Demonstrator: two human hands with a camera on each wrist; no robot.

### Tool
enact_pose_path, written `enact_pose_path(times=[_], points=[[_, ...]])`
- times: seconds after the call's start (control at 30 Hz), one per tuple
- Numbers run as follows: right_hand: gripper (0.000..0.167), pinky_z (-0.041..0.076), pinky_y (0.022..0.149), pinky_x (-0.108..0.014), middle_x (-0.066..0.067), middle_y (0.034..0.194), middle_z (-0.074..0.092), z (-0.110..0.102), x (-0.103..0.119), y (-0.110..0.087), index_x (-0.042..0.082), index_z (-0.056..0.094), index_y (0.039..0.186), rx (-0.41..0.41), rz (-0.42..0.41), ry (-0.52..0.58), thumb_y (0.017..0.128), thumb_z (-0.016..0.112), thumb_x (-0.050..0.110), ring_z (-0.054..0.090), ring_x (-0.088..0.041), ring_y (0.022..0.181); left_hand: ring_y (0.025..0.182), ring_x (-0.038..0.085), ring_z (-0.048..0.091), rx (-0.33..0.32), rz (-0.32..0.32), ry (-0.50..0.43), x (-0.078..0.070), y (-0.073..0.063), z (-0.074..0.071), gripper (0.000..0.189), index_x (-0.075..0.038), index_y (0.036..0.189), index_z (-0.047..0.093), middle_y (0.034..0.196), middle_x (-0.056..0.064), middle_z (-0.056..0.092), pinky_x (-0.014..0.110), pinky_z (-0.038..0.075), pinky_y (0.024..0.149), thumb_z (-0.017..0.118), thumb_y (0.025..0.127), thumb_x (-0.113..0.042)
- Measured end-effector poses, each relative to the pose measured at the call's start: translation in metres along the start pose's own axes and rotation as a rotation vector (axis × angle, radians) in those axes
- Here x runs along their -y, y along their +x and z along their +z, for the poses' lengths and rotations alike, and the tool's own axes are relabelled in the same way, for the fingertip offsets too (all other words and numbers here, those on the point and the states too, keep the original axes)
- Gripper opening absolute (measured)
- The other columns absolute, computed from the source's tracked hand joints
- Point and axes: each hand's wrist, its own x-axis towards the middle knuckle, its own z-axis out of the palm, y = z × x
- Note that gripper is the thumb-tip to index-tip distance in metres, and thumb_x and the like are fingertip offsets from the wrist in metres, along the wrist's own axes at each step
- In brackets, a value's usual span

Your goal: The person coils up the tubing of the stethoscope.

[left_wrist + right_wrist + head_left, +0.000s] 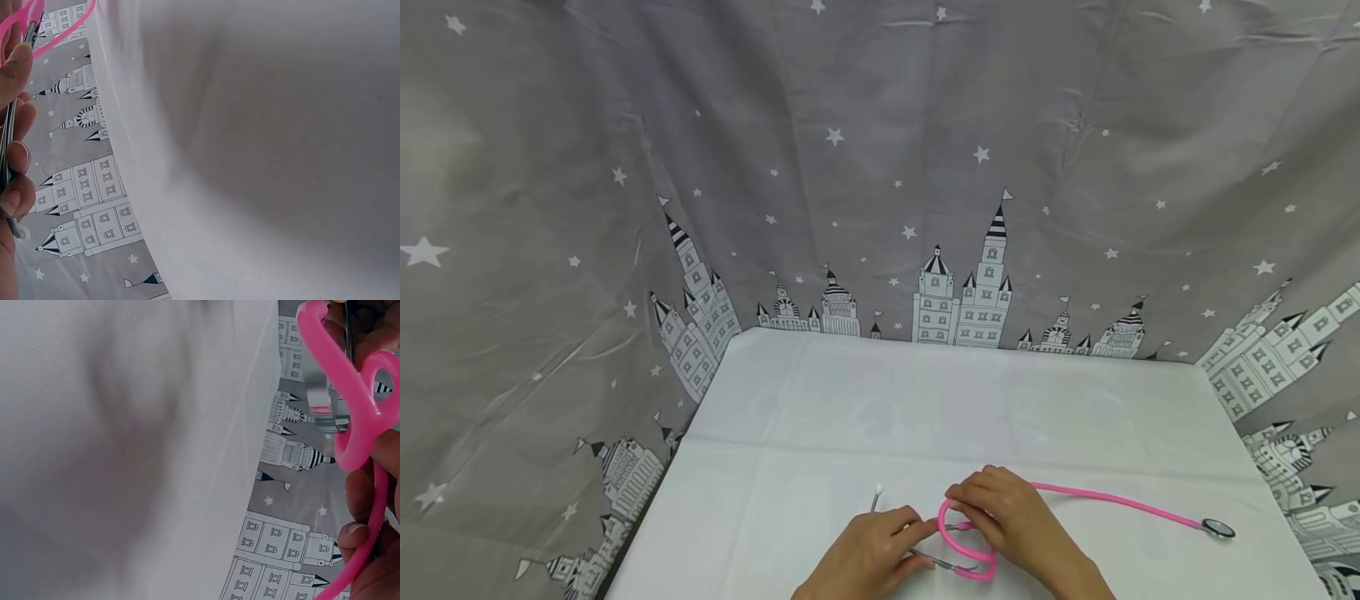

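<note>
A stethoscope with pink tubing [1108,497] lies across the white table, its round chest piece [1217,528] out to the right. My left hand [872,550] grips its metal ear tubes; one white ear tip [878,490] sticks up beyond the knuckles. In the left wrist view, the fingers curl round a silver ear tube [9,134]. My right hand [1011,521] holds the pink tubing close to the left hand, where it bends into a loop. In the right wrist view, the tubing's forked part [350,381] shows, with fingers curled round the single tube below. The palms hide part of the stethoscope.
A white cloth [820,400] covers the table, with faint creases. Behind it and at both sides hangs a grey curtain [880,100] printed with stars and castles. The table's left edge [655,492] slants toward the front.
</note>
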Motion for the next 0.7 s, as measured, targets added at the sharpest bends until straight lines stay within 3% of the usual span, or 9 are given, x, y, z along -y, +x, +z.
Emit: enact_pose_path(times=[0.2,0.53,0.7], points=[[0.031,0.057,0.090,-0.026,0.016,0.100,0.078,-0.0005,-0.0017,-0.0020,0.020,0.082,0.111,-0.006,0.001,-0.004,0.082,0.090,0.011,0.069,-0.003,0.091,0.071,-0.004,0.048,-0.001,0.001,0.000,-0.0017,0.0009,-0.0005,0.043,-0.017,0.123,0.075,0.096,-0.012,0.067,0.002,0.039,0.068,0.089,0.087,-0.037],[0.024,0.050,0.083,-0.013,0.017,0.098,0.077,-0.0010,-0.0052,-0.0044,0.020,0.083,0.110,0.046,0.068,0.028,0.087,0.088,0.015,0.063,0.000,0.087,0.072,-0.005,0.049,-0.044,0.053,0.055,-0.0029,0.0058,-0.0033,0.043,-0.018,0.122,0.074,0.094,-0.014,0.066,0.001,0.041,0.070,0.088,0.088,-0.040],[0.026,0.051,0.083,-0.014,0.017,0.097,0.078,-0.0015,-0.0078,-0.0042,0.019,0.083,0.109,0.020,0.046,0.039,0.085,0.089,0.013,0.064,-0.002,0.087,0.073,-0.005,0.052,-0.057,0.055,0.053,-0.0035,0.0073,-0.0040,0.044,-0.018,0.124,0.073,0.095,-0.013,0.068,0.001,0.042,0.071,0.088,0.088,-0.039]])
